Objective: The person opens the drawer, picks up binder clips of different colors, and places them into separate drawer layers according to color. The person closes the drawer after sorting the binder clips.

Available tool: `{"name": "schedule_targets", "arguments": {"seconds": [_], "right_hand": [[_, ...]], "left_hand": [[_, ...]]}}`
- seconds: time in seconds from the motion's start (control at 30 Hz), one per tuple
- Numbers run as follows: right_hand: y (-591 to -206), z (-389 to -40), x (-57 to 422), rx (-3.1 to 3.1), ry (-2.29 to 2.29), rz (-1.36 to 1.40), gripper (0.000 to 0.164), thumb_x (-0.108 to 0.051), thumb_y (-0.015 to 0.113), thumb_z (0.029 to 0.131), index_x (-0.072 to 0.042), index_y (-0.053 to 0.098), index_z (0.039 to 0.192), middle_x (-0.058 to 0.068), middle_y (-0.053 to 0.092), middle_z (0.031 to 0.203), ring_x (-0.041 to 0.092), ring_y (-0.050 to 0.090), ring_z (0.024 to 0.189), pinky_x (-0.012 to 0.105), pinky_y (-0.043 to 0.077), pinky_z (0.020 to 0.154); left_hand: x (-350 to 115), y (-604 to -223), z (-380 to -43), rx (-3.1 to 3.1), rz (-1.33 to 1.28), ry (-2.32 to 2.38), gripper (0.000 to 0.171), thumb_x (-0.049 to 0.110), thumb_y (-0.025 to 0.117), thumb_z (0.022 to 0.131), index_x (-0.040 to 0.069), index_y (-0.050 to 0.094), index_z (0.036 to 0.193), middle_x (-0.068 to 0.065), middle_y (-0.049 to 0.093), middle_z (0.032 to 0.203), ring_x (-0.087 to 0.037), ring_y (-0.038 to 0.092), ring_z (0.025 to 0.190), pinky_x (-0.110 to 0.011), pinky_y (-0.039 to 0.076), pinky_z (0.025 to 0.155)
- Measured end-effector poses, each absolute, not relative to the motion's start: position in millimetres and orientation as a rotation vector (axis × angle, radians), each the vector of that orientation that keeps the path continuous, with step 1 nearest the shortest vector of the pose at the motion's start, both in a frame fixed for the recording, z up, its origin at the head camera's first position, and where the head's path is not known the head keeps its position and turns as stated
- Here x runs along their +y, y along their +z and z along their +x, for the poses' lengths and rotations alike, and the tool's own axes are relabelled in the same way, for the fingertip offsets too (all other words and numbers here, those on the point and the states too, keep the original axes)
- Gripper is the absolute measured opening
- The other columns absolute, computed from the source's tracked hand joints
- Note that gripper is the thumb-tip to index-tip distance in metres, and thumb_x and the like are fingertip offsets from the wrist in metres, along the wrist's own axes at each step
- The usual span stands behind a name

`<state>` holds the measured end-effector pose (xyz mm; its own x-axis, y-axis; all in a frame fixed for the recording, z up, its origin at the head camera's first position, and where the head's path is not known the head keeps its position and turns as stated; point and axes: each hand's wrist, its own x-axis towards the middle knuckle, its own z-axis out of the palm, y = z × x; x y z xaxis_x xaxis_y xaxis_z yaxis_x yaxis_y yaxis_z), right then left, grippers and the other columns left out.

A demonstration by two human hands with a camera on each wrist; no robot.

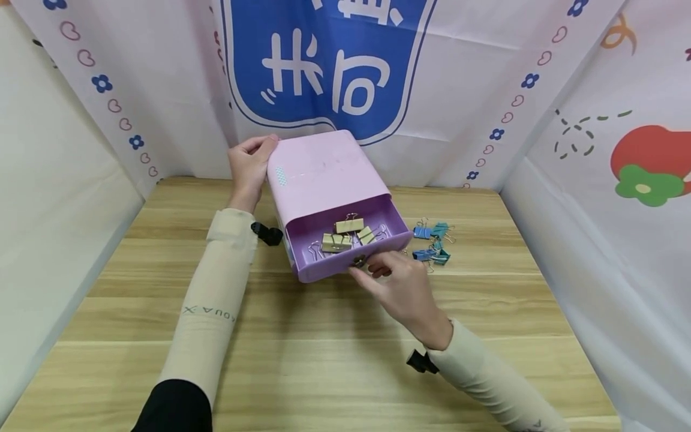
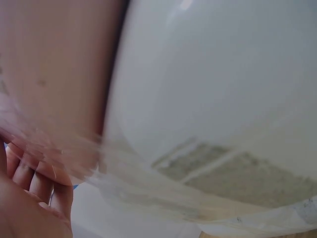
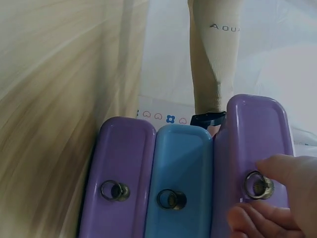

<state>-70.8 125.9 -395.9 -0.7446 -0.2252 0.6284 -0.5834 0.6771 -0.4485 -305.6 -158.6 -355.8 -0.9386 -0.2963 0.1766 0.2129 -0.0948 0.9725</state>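
Note:
A small drawer cabinet [image 1: 329,174] with a pink top stands at the table's far side. Its purple top drawer [image 1: 315,270] is pulled out and holds several gold binder clips [image 1: 349,225]. At the cabinet's rear left corner my left hand [image 1: 251,168] grips the edge, thumb on top; its fingers [image 2: 42,181] curl around the far side in the left wrist view. My right hand [image 1: 402,288] is at the drawer front, thumb and curled fingers on either side of the brass ring pull [image 3: 257,186].
Below the top drawer, a blue drawer [image 3: 181,148] and another purple drawer [image 3: 124,148] are closed. Several blue and teal binder clips [image 1: 423,233] lie on the wooden table [image 1: 324,372] right of the cabinet. A printed white curtain [image 1: 442,120] hangs close behind.

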Motion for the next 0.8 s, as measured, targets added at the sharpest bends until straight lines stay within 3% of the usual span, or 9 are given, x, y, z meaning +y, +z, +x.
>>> {"name": "schedule_targets", "arguments": {"seconds": [0.2,0.37,0.63,0.8], "right_hand": [[-398,-72,122,-2.358,1.064,0.563,0.024,-0.018,0.092,0.082,-0.007,0.071,0.080,0.004,0.072,0.073,0.010,0.067,0.061,0.024,0.058,0.056],[-398,-70,124,-2.446,1.476,0.487,0.016,-0.015,0.086,0.088,-0.012,0.073,0.081,0.001,0.072,0.073,0.008,0.062,0.058,0.024,0.055,0.053],[-383,-69,126,-2.419,1.829,0.439,0.019,-0.019,0.076,0.099,-0.003,0.075,0.089,0.009,0.075,0.081,0.029,0.073,0.069,0.031,0.060,0.061],[-380,-73,125,-2.404,1.796,0.448,0.017,-0.019,0.075,0.100,-0.008,0.074,0.086,0.010,0.074,0.079,0.022,0.071,0.067,0.028,0.057,0.057]], "left_hand": [[-158,-357,-305,-1.844,0.094,-2.093,0.019,0.028,0.085,0.090,0.013,0.085,0.101,0.007,0.078,0.090,-0.007,0.070,0.076,-0.018,0.056,0.066],[-158,-358,-305,-1.840,0.092,-2.101,0.018,0.028,0.086,0.090,0.013,0.085,0.101,0.007,0.078,0.089,-0.007,0.069,0.075,-0.017,0.056,0.066],[-159,-357,-305,-1.833,0.085,-2.101,0.017,0.026,0.085,0.091,0.013,0.085,0.102,0.007,0.079,0.091,-0.007,0.070,0.078,-0.017,0.057,0.068],[-159,-357,-306,-1.839,0.094,-2.111,0.019,0.027,0.086,0.090,0.012,0.084,0.102,0.007,0.078,0.091,-0.007,0.070,0.078,-0.017,0.057,0.068]]}}
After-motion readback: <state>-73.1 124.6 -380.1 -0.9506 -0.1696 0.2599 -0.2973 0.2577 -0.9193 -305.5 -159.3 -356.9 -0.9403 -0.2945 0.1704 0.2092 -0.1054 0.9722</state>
